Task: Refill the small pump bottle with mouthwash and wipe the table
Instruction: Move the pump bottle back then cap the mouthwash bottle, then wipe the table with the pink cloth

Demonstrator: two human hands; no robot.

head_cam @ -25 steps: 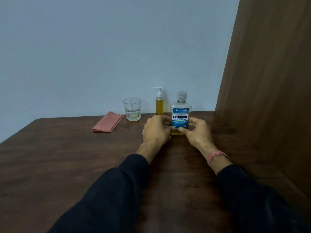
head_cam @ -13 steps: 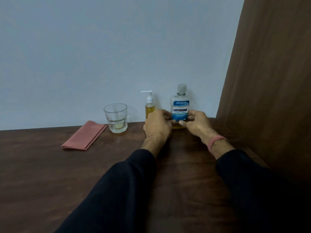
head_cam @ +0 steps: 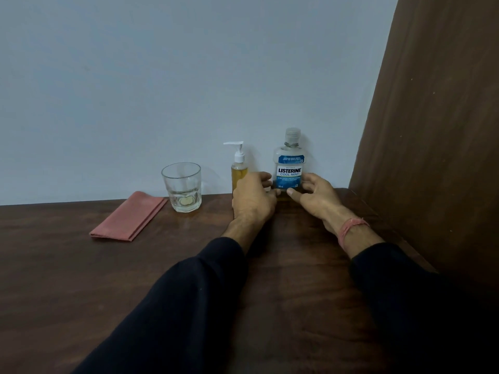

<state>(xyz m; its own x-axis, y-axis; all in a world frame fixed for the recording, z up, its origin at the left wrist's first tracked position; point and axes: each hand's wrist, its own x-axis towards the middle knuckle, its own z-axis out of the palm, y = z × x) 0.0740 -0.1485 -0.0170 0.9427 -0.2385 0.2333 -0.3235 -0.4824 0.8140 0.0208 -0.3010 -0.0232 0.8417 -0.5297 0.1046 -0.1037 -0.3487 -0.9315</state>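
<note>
While both hands flank mouthwash bottle [head_cam: 289, 168] at bench [head_cam: 81, 279] rear, beside pump bottle [head_cam: 238, 168]: your left hand [head_cam: 252, 198] and right hand [head_cam: 314, 197] curl fingers round its base. Smooth plastic, likely slippery, nearly empty, light; grip waist, cap still on.

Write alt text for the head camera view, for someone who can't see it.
Both hands, the left hand and right hand, hold the base of a capped mouthwash bottle upright on a dark wooden table. Left of it stand a small pump bottle of yellow liquid, a glass and a folded pink cloth.
</note>
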